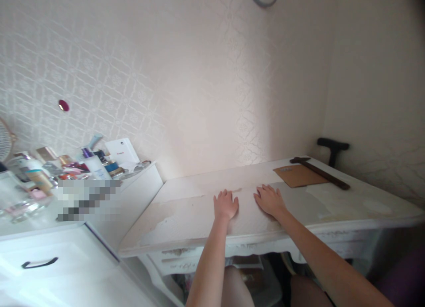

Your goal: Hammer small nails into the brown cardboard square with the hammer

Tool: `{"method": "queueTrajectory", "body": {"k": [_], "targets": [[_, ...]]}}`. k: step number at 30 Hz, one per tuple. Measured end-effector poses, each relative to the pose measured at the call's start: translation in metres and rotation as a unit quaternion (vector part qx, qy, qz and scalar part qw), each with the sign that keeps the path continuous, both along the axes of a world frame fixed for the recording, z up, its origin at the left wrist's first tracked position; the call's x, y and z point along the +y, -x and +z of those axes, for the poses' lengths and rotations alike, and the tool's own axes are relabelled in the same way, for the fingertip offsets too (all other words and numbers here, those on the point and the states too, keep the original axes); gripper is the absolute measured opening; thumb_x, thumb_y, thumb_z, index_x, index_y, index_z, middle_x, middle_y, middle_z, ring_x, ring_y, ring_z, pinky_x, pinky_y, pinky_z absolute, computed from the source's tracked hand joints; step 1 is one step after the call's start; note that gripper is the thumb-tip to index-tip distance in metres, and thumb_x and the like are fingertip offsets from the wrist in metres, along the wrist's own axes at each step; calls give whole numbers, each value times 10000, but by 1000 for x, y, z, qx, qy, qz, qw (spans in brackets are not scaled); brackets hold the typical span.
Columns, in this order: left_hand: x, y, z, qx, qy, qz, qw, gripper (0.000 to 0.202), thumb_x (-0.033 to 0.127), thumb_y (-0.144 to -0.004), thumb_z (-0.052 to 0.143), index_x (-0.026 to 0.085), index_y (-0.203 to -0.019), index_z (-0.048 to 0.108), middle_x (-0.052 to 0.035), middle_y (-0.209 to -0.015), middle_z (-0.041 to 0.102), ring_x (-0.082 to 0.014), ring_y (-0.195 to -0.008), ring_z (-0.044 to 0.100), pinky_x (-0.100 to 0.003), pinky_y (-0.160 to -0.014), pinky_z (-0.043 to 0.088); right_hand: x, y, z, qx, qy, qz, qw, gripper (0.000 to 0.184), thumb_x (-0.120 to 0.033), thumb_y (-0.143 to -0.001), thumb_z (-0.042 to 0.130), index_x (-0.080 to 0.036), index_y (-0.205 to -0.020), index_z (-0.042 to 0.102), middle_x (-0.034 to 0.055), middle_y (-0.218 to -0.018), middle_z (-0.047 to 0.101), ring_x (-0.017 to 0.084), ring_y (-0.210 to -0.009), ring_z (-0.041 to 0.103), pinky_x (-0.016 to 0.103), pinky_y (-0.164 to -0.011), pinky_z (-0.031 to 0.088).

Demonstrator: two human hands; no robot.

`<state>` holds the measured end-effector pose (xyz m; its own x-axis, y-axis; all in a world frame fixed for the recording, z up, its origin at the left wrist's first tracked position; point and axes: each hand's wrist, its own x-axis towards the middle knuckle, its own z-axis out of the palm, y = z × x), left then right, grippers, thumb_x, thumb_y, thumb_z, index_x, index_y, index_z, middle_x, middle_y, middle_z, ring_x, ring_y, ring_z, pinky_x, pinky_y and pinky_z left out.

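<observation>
My left hand (pixel 226 204) lies flat, palm down, on the white worn tabletop (pixel 186 214), fingers stretched out and holding nothing. My right hand (pixel 269 200) rests flat beside it, a short gap to its right, also open and empty. Both forearms reach in from the bottom of the view over the table's front edge. A brown flat sheet (pixel 299 175) lies at the far right of the table, beyond my right hand, with a dark long stick (pixel 320 172) across its far edge.
A white cabinet (pixel 49 254) with a dark drawer handle (pixel 39 263) stands to the left, its top crowded with several bottles and jars (pixel 66 167). A patterned wall runs behind the table. A dark T-shaped handle (pixel 332 145) stands at the back right corner.
</observation>
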<state>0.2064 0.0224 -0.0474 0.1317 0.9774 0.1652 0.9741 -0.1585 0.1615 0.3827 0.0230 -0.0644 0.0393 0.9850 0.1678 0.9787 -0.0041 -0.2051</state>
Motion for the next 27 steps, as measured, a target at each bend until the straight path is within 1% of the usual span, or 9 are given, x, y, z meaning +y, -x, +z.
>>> {"method": "queueTrajectory", "body": {"k": [5, 22, 27], "targets": [[-1, -1, 0, -3, -1, 1, 1000, 451, 408, -934, 337, 188, -1293, 500, -107, -1428, 432, -259, -1334, 351, -491, -1095, 234, 0, 0, 0, 1, -1, -1, 1000, 457, -349, -934, 302, -132, -1265, 531, 159, -1427, 412, 301, -1317, 319, 526, -1047, 205], [-1, 0, 1, 1, 6, 3, 1000, 447, 414, -939, 324, 209, -1299, 492, -95, -1437, 420, -255, -1344, 336, -488, -1096, 231, 1, 0, -2, 4, 0, 0, 1000, 451, -350, -934, 317, -136, -1271, 526, 157, -1420, 421, 302, -1326, 307, 527, -1051, 198], [-1, 0, 1, -2, 3, 1, 1000, 452, 414, -938, 327, 196, -1297, 495, -104, -1431, 428, -260, -1341, 340, -490, -1098, 226, 0, 0, -1, 3, -3, 3, 1000, 454, -349, -935, 304, -133, -1260, 537, 159, -1415, 428, 306, -1323, 311, 533, -1048, 201]]}}
